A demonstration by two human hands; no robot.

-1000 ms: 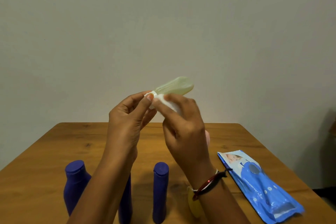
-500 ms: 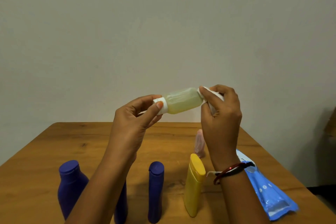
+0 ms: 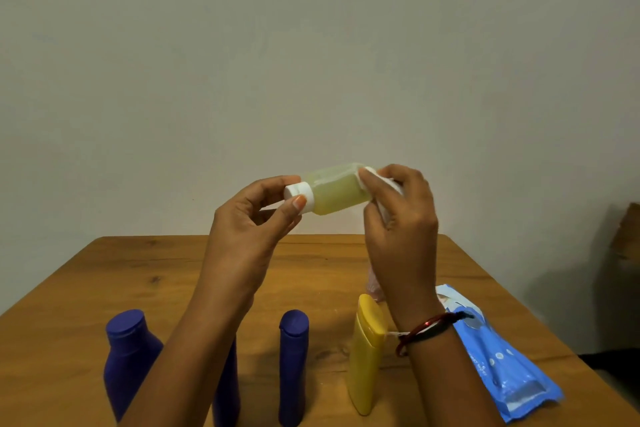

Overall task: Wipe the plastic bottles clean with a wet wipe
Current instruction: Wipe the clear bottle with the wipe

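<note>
A small clear bottle of yellowish liquid (image 3: 337,189) lies sideways in the air above the table. My left hand (image 3: 249,229) pinches its white cap (image 3: 299,196) between thumb and fingers. My right hand (image 3: 398,218) holds a white wet wipe (image 3: 372,174) folded over the bottle's base end, fingers curled round it. Most of the wipe is hidden under those fingers.
On the wooden table (image 3: 145,274) stand a wide purple bottle (image 3: 126,357), a slim purple bottle (image 3: 293,364), a third purple one (image 3: 227,392) partly behind my left forearm, and a yellow bottle (image 3: 367,354). A pinkish bottle (image 3: 373,282) peeks out behind my right wrist. A blue wipes pack (image 3: 498,364) lies right.
My right hand slid with the wipe from the cap end along the bottle to its base, then stayed there. The bottle turned from tilted up to nearly level.
</note>
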